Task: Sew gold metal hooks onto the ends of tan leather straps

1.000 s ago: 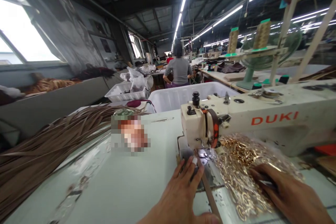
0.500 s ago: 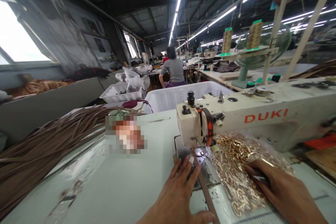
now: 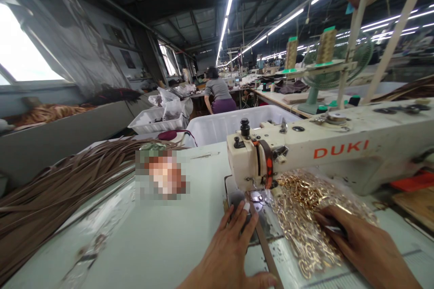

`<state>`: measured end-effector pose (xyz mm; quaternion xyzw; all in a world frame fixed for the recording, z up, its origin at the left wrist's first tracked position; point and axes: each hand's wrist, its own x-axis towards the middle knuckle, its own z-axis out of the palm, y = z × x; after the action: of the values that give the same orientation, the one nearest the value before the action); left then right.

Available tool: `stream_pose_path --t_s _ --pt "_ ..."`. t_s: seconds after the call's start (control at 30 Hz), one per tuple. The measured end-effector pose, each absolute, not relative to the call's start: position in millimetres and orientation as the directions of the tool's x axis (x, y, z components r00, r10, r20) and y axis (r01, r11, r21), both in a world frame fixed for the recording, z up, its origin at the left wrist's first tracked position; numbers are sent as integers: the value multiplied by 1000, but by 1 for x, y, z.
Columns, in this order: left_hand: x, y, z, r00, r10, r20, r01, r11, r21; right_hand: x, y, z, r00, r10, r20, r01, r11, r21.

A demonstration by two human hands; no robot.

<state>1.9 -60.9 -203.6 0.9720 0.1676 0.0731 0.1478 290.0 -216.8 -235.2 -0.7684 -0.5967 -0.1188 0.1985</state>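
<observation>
A cream DUKI sewing machine stands on the pale green table. My left hand lies flat with fingers stretched out, pressing by a narrow brown strap that runs under the presser foot. My right hand rests on a clear bag of gold metal buckles to the right of the needle, fingers curled on a small metal piece I cannot make out.
A big bundle of brown straps lies along the table's left side. White plastic bins stand behind the table. A person bends at a far workstation. Thread cones and a green fan sit behind the machine.
The view has shifted slightly to the right. The far person has bent forward. My hands have stayed where they were at the machine.
</observation>
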Motion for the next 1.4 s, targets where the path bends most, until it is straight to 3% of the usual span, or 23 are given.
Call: stream_pose_path --t_s 0.47,1.4 --pt "3 -61 -198 933 355 61 319 -894 316 284 -216 -230 292 872 393 950 -217 -224" --pt "5 -66 -195 932 354 72 332 -918 218 286 -216 -234 329 883 336 934 -252 -252"
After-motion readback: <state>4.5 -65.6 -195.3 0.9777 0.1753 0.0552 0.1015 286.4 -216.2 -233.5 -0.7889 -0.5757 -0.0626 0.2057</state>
